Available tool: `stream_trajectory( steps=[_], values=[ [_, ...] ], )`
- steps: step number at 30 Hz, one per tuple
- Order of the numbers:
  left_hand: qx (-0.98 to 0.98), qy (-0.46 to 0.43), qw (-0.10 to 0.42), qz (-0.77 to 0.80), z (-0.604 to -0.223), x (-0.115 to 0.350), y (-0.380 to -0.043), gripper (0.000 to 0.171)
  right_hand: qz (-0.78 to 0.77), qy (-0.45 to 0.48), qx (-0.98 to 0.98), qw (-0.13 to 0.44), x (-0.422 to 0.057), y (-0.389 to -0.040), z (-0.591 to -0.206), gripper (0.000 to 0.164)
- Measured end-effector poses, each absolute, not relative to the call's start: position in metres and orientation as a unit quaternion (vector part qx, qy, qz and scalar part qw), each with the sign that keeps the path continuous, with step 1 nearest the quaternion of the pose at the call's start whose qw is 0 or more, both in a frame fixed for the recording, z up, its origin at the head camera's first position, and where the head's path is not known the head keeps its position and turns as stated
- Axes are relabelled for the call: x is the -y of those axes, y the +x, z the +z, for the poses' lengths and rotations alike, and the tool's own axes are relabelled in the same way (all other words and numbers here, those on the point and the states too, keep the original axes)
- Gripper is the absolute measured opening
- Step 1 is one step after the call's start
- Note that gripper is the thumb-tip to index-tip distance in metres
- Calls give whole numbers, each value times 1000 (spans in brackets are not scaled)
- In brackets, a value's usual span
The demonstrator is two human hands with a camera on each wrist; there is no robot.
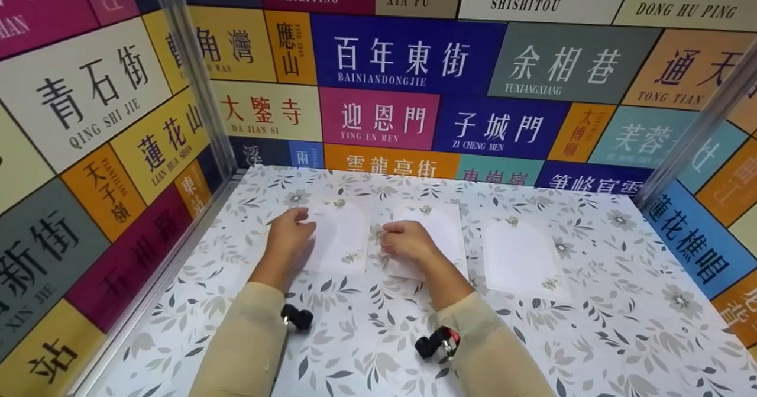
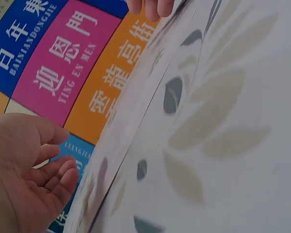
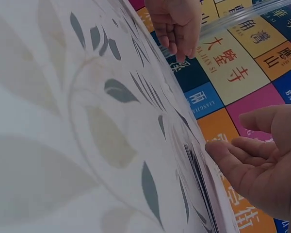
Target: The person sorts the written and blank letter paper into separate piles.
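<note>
Three pale sheets of paper with small flower prints lie in a row on the table. My left hand (image 1: 288, 234) is over the left edge of the left sheet (image 1: 340, 240), its fingers loosely bent and holding nothing. Over the left side of the middle sheet (image 1: 447, 231) hovers my right hand (image 1: 410, 240), also without anything in its grasp; it hides part of that sheet. The right sheet (image 1: 516, 258) lies apart from both hands. In the right wrist view the relaxed fingers (image 3: 223, 155) of the right hand show above a sheet's edge.
A white cloth with a grey and beige leaf pattern covers the table (image 1: 366, 338). Panels with colourful street-name blocks (image 1: 408, 54) rise behind and at both sides. Metal posts (image 1: 198, 71) stand at the back corners. Each wrist wears a small black camera (image 1: 437, 344).
</note>
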State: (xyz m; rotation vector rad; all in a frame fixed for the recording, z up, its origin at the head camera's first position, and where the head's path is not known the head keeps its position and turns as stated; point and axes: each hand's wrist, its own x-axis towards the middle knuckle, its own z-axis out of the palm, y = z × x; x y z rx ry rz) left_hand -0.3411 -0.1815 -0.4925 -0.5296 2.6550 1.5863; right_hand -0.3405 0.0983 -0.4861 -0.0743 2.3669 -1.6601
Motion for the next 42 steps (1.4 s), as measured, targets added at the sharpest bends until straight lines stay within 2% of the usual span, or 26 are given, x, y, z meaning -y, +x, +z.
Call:
stream_trajectory(
  steps=[5,14,26,32,39,42],
  values=[
    [-854,-118,-16,506,-489,163,-346,52,-571,-12,-811,122,-120,-342,-485,46],
    [-853,-98,-6,512,-493,121,-350,51,-576,19,-808,119,-162,-343,-486,51],
    [-830,-85,32,551,-491,59,-349,50,-557,82,-816,135,-221,-343,-485,56],
    [-825,-63,60,558,-488,32,-347,51,-529,64,-836,130,-243,-341,-485,61],
    [-828,-15,37,559,-490,15,-346,50,-524,18,-846,92,-261,-337,-485,63],
    [-836,7,58,546,-493,15,-345,55,-508,-3,-855,100,-265,-336,-484,68]
  ],
)
